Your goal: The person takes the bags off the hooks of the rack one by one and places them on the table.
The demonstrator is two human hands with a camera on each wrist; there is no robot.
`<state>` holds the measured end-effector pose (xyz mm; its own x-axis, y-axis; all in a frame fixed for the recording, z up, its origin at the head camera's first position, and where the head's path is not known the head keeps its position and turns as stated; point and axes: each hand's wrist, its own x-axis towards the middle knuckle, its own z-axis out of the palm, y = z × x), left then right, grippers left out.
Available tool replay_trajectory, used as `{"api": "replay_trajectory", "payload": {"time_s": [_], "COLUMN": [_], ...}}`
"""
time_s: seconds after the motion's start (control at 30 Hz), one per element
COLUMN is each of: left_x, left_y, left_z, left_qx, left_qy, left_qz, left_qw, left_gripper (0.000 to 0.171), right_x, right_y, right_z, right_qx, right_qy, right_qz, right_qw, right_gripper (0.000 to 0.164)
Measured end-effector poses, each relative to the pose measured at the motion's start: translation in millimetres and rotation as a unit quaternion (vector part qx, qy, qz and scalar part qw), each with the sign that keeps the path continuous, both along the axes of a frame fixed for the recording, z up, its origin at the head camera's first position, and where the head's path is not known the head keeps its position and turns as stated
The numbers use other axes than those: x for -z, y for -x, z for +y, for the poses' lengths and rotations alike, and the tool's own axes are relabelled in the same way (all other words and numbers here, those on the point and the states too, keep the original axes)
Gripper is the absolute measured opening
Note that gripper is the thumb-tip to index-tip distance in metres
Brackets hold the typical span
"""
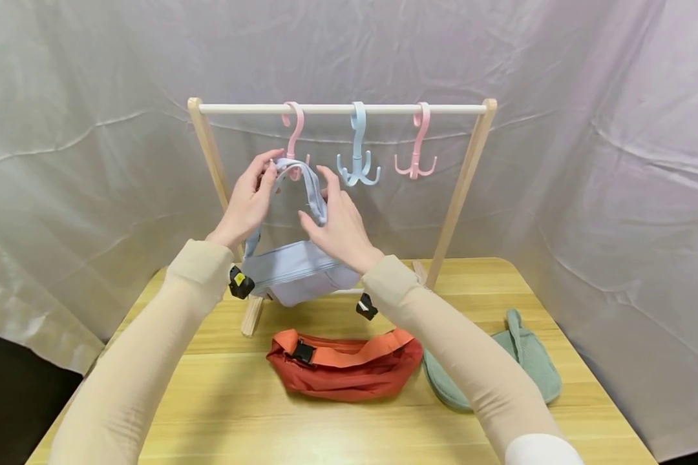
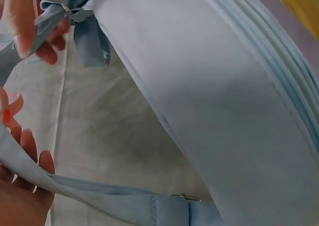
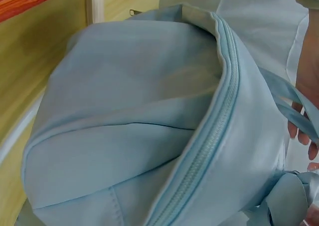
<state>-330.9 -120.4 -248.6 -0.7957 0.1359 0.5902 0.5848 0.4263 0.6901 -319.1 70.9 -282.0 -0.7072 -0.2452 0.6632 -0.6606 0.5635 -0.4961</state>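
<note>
A light blue waist bag hangs in the air by its strap, below the left pink hook. My left hand grips the strap's upper left part, close to that hook's prongs. On the right side of the loop, my right hand holds the strap between thumb and fingers. The raised loop overlaps the pink prongs in the head view. Up close in the left wrist view, the strap runs across the left fingers. The bag's zipper faces the right wrist camera.
A white rail on wooden legs also carries a blue hook and another pink hook. On the wooden table lie a red waist bag and, partly behind my right sleeve, a green pouch.
</note>
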Motion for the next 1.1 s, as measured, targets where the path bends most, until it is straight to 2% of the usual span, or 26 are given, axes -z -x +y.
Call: {"api": "replay_trajectory", "payload": {"time_s": [0.13,0.23,0.33,0.43,0.57,0.7,0.8,0.97,1.03,1.1], "left_x": [-1.4,-1.8,-0.1,0.4,0.7,-0.9,-2.2,-4.9,-6.8,-8.7], "left_y": [-3.6,-5.1,-4.1,-3.9,-3.8,-4.4,-4.6,-5.9,-6.7,-6.7], "left_z": [-4.3,-8.2,-10.4,-11.3,-13.1,-14.4,-14.2,-13.6,-13.9,-14.6], "left_qx": [0.027,0.043,0.044,0.041,0.044,0.045,0.039,0.030,0.023,0.016], "left_qy": [0.003,0.014,0.034,0.055,0.084,0.105,0.110,0.110,0.120,0.136], "left_qz": [-0.011,-0.017,-0.018,-0.022,-0.020,-0.008,-0.004,-0.018,-0.007,0.019], "left_qw": [0.9996,0.9989,0.9983,0.9974,0.9953,0.9935,0.9932,0.9933,0.9924,0.9903], "left_gripper": [0.044,0.047,0.050,0.054,0.062,0.067,0.066,0.065,0.064,0.062], "right_x": [-5.1,-10.4,-16.4,-21.0,-24.7,-27.7,-30.3,-32.8,-33.0,-32.8], "right_y": [4.4,7.3,10.2,13.0,14.5,16.1,17.0,16.5,16.6,17.2], "right_z": [-3.9,-6.3,-7.8,-9.5,-11.5,-13.4,-15.3,-16.9,-16.6,-16.2], "right_qx": [-0.036,-0.072,-0.094,-0.094,-0.077,-0.067,-0.067,-0.067,-0.065,-0.060], "right_qy": [0.050,0.109,0.158,0.180,0.178,0.160,0.145,0.131,0.122,0.108], "right_qz": [-0.020,-0.056,-0.090,-0.104,-0.099,-0.075,-0.057,-0.054,-0.050,-0.041], "right_qw": [0.998,0.990,0.979,0.974,0.976,0.982,0.986,0.988,0.989,0.992], "right_gripper": [0.070,0.061,0.053,0.049,0.045,0.043,0.042,0.040,0.038,0.036]}}
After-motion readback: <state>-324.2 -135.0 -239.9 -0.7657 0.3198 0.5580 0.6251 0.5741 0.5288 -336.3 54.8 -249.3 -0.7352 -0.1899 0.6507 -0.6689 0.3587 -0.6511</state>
